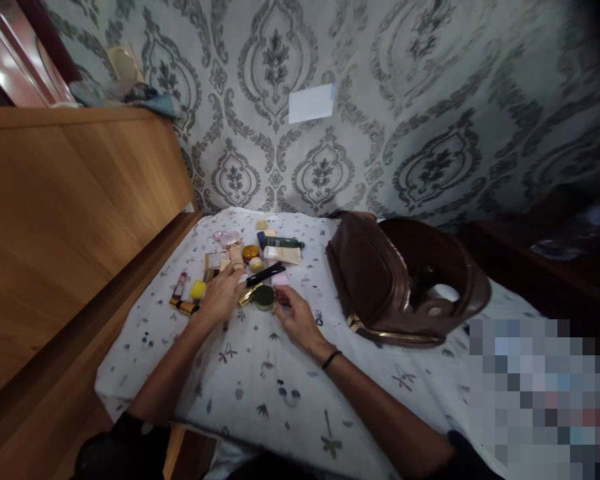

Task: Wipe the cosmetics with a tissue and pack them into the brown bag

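Small cosmetics lie in a loose heap on the white printed sheet. My left hand (pixel 223 293) reaches over the heap's left part with fingers stretched forward; its fingertips are beside a beige tube (pixel 236 255), and whether they touch it I cannot tell. My right hand (pixel 297 319) rests at the heap's right side, fingers bent and apart, close against a dark green round jar (pixel 265 297). Between the hands are a black tube (pixel 266 274) and a gold tube (pixel 247 295). Behind them sit an amber jar (pixel 251 253), a green tube (pixel 283 243) and a white-and-beige tube (pixel 283 255).
To the right stands a brown leather bag (pixel 375 273), unzipped, with a white round thing (pixel 444 293) inside. A wooden cabinet (pixel 80 187) borders the left. Patterned wallpaper with a white switch plate (pixel 311 103) rises behind. Near my left hand are a yellow cap (pixel 198 289) and a black-and-gold tube (pixel 184 306).
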